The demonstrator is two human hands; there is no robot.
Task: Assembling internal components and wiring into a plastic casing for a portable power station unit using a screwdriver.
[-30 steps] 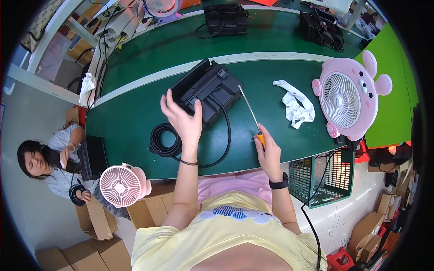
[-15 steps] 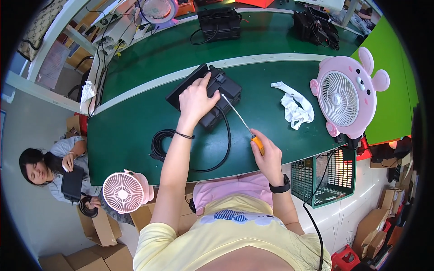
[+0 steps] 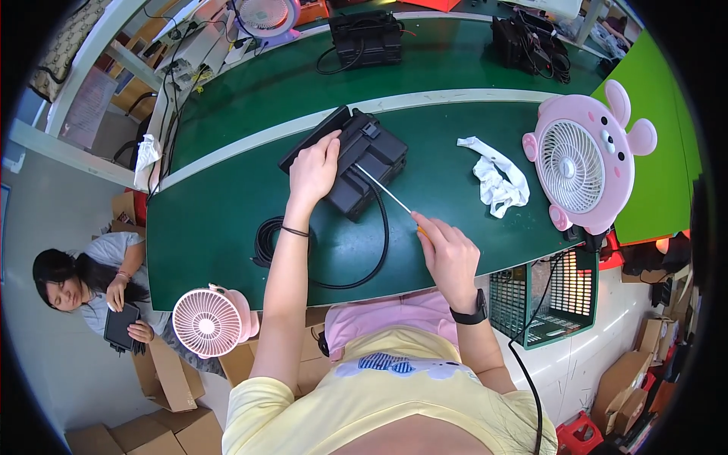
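A black plastic box (image 3: pixel 383 152) with a raised lid or flap (image 3: pixel 324 136) lies tilted on the green table. My left hand (image 3: pixel 312 173) rests on the box, its fingers curled over the part beside the flap. My right hand (image 3: pixel 452 258) is closed around a screwdriver (image 3: pixel 390 196), whose orange handle is mostly hidden in the palm. The shaft slants up to the left, and its tip meets the near side of the box close to my left fingers. From the box, a black cable (image 3: pixel 385 235) loops toward me into a coil (image 3: pixel 267 241), partly behind my left forearm.
A crumpled white cloth (image 3: pixel 500 182) and a pink animal-shaped fan (image 3: pixel 584 163) stand to the right. A small pink fan (image 3: pixel 208 322) is at the near left edge. More black boxes (image 3: pixel 368 42) sit beyond the white divider. A green crate (image 3: pixel 542 303) is below; a seated person (image 3: pixel 106 280) handles another box.
My left hand has drawn back slightly left, its fingers more curled. The screwdriver's tip has moved left and down along the box. The seated person's box has shifted.
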